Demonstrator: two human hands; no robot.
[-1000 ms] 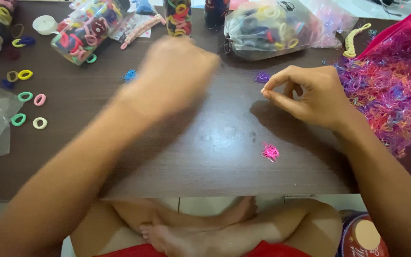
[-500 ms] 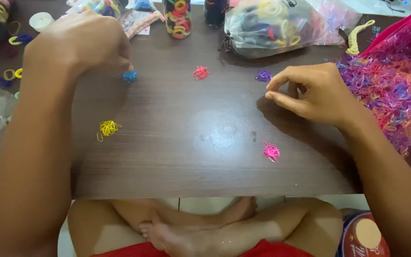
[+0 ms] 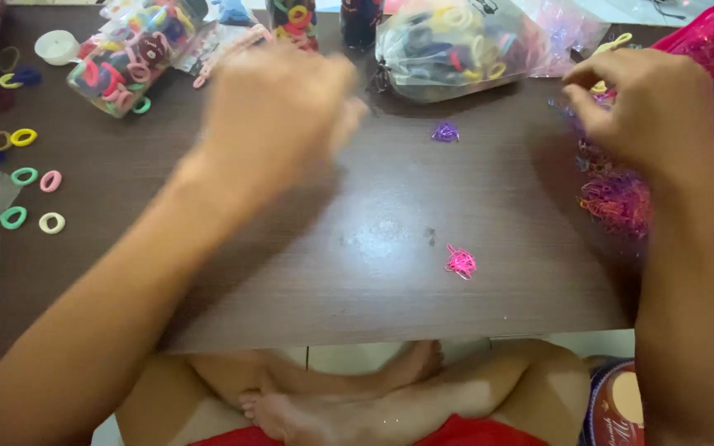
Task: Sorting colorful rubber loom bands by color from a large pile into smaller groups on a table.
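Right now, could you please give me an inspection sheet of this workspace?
Surface: dark brown wooden table, with a dull smudge near the middle.
Job's things: heap of tiny multicoloured elastic bands at the right edge; small purple cluster and pink cluster lying apart on the table.
Clutter: clear jar of hair ties on its side, knotted clear bag of hair ties, loose fabric rings at the left.
Hands: left hand blurred above the table, grip unclear; right hand over the heap, fingers pinched; whether it holds a band cannot be told.
Cables: nothing seen.
Surroundings: crossed bare legs and pale floor below the table edge.
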